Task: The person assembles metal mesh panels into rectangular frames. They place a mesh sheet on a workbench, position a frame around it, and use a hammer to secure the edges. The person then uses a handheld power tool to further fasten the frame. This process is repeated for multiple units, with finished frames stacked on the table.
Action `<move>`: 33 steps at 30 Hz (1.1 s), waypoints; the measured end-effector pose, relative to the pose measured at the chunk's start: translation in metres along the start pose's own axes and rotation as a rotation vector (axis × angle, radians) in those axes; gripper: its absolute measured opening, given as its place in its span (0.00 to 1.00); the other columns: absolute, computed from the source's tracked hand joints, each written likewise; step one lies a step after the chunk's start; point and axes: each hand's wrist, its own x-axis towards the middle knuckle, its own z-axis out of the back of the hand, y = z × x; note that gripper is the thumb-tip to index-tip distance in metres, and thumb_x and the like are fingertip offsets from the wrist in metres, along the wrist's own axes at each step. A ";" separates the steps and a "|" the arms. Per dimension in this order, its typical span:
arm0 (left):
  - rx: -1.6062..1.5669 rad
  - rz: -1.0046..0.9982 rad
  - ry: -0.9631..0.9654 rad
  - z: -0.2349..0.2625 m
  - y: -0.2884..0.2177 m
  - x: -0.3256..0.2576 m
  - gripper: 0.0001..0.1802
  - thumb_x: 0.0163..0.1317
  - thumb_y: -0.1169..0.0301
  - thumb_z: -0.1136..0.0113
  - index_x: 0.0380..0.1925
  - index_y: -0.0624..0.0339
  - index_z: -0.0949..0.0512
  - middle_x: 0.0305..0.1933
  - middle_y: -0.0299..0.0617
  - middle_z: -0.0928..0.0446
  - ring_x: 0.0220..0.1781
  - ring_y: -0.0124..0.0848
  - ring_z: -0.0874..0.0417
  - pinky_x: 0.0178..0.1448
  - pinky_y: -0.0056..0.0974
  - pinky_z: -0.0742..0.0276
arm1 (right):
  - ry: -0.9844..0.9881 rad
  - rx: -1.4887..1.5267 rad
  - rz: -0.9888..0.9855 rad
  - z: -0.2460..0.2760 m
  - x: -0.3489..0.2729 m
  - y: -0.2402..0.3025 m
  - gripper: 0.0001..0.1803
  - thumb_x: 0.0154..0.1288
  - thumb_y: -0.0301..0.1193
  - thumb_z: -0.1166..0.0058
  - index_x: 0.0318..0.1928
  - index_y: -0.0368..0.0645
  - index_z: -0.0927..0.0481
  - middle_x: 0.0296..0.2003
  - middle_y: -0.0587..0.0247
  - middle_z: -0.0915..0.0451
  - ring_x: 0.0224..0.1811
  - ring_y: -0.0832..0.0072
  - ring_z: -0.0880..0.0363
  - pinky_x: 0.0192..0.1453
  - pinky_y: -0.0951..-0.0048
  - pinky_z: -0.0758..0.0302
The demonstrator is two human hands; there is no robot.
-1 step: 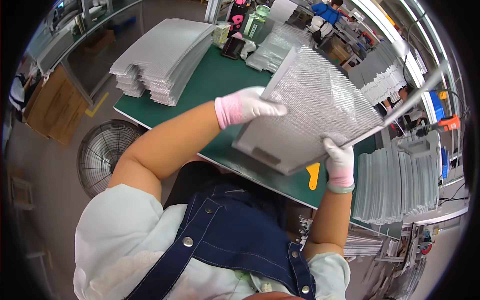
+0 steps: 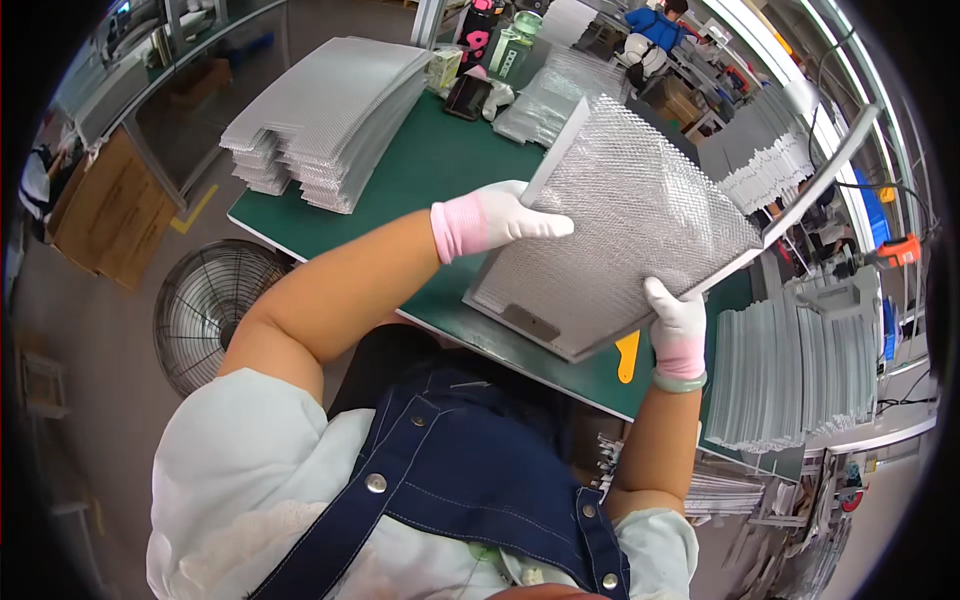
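A silvery metal mesh filter panel (image 2: 630, 200) is held tilted above the green table. Metal edging runs along its left and near sides, and a dark oblong plate (image 2: 530, 320) sits on its near part. My left hand (image 2: 510, 218), in a white glove with a pink cuff, grips the left edge, thumb over the mesh. My right hand (image 2: 678, 318), gloved alike, holds the near right edge, its thumb on top. From that edge a long metal strip (image 2: 822, 178) sticks out to the far right, angled away from the mesh. Both hands' fingers are hidden under the panel.
A stack of mesh sheets (image 2: 330, 110) stands on the table's far left. A yellow scraper-like tool (image 2: 627, 357) lies near the front edge. Many metal strips (image 2: 770, 370) are piled at right. Phone (image 2: 466, 97), bottle (image 2: 508, 50) and plastic-wrapped pack (image 2: 565, 90) sit at the back.
The panel's near edge has dipped slightly, and the outer end of the long strip has swung a little. Both hands keep their hold.
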 end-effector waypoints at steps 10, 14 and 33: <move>-0.023 -0.188 0.035 -0.004 -0.068 0.014 0.19 0.68 0.72 0.37 0.58 0.65 0.22 0.55 0.38 0.18 0.56 0.25 0.20 0.64 0.35 0.27 | 0.061 -0.136 0.032 -0.006 -0.004 -0.004 0.33 0.57 0.18 0.33 0.64 0.34 0.28 0.57 0.62 0.23 0.57 0.69 0.25 0.67 0.64 0.30; 0.044 -0.205 -0.132 -0.012 -0.072 0.010 0.19 0.66 0.71 0.35 0.56 0.65 0.21 0.52 0.38 0.17 0.53 0.24 0.19 0.61 0.34 0.25 | 0.090 -0.111 0.082 -0.008 -0.006 -0.006 0.35 0.55 0.20 0.29 0.64 0.35 0.28 0.57 0.63 0.23 0.59 0.68 0.25 0.68 0.64 0.30; 0.252 -0.083 -0.119 -0.031 -0.096 -0.006 0.17 0.67 0.74 0.39 0.55 0.64 0.26 0.47 0.37 0.20 0.50 0.22 0.20 0.57 0.31 0.26 | -0.086 -0.066 0.351 0.011 -0.025 0.026 0.27 0.68 0.24 0.45 0.66 0.31 0.31 0.60 0.56 0.24 0.62 0.65 0.26 0.73 0.60 0.37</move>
